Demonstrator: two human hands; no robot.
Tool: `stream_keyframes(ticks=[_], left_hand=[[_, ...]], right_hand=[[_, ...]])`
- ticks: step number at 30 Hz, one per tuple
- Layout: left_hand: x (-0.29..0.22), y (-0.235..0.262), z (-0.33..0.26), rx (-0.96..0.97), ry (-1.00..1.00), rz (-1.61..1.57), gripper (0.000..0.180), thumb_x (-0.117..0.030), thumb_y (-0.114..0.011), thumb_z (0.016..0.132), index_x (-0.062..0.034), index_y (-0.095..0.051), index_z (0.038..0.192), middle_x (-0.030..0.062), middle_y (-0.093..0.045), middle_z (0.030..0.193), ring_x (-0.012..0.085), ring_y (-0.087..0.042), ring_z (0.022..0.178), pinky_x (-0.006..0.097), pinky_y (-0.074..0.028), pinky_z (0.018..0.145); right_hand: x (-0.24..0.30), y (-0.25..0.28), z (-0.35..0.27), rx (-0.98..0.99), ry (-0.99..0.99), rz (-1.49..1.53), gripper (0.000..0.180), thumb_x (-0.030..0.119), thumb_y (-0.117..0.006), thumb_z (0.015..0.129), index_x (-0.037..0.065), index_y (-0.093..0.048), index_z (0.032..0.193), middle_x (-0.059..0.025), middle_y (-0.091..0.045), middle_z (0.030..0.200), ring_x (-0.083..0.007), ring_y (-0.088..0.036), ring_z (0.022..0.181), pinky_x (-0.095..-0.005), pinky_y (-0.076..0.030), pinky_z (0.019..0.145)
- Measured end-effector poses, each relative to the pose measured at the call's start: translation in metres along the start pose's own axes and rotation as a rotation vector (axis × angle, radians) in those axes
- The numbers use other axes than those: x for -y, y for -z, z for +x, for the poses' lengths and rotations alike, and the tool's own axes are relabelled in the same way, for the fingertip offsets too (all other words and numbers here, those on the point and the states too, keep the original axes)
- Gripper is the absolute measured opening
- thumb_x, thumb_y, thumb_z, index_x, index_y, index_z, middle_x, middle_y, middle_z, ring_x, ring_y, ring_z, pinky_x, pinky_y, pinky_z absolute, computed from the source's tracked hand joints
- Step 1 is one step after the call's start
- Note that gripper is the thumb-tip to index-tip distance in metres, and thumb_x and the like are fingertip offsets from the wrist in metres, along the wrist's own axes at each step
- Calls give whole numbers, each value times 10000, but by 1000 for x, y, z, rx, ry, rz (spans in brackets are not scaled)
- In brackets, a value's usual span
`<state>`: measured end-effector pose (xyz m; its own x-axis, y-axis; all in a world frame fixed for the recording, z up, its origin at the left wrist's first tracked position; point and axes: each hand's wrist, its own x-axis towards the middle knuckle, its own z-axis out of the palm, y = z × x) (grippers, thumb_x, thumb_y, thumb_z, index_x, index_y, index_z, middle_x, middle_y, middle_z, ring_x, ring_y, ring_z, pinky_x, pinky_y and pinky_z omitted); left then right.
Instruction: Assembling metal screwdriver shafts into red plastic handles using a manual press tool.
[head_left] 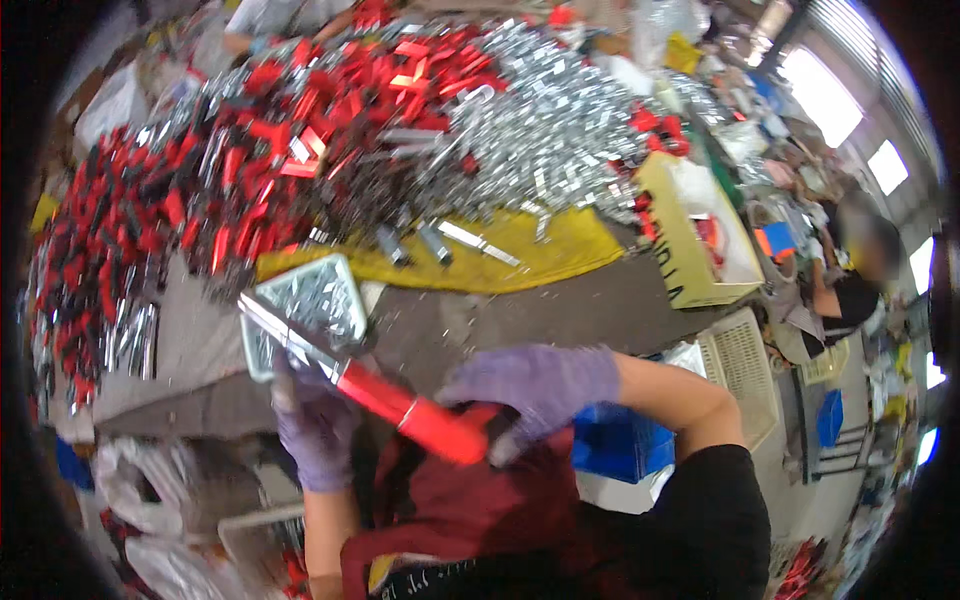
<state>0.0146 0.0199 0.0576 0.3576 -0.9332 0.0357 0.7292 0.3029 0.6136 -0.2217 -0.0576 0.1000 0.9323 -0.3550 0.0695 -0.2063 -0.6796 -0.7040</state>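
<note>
A long tool with a red handle (425,425) and a slim silver metal front (290,330) lies slantwise in front of my body. My left hand (315,425), in a purple glove, is closed round its silver part, with some fingers hidden behind it. My right hand (545,390), gloved the same way, is beside the red end with its thumb and fingers apart; motion blurs it, and the thumb is close to the handle's tip. Under the silver end stands a pale green tray (252,345) of small clear or metallic parts.
Heaps of red and dark parts (250,150) and small silver metal pieces (560,120) cover the table's far side. A yellow cloth (560,250) edges them. To the right are a yellow carton (670,210), a blue bin (620,440) and a cream crate (740,360). Another person (850,280) is beyond.
</note>
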Motion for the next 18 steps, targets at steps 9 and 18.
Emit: stream_keyframes(ticks=[9, 18], left_hand=[[63, 40, -10, 339, 175, 1023, 286, -264, -725, 745, -81, -528, 841, 0, -540, 635, 101, -532, 562, 260, -446, 515], [45, 37, -2, 465, 431, 810, 339, -377, -631, 797, -51, -551, 745, 17, -530, 586, 115, -524, 562, 263, -416, 519]], right_hand=[[-177, 92, 31, -361, -813, -865, 353, 267, -502, 826, 82, -549, 1123, -153, -640, 919, -306, -625, 860, -429, -491, 728], [-184, 102, 41, -454, -815, -902, 209, 175, -465, 822, 74, -603, 943, -161, -636, 907, -305, -624, 860, -419, -498, 709]])
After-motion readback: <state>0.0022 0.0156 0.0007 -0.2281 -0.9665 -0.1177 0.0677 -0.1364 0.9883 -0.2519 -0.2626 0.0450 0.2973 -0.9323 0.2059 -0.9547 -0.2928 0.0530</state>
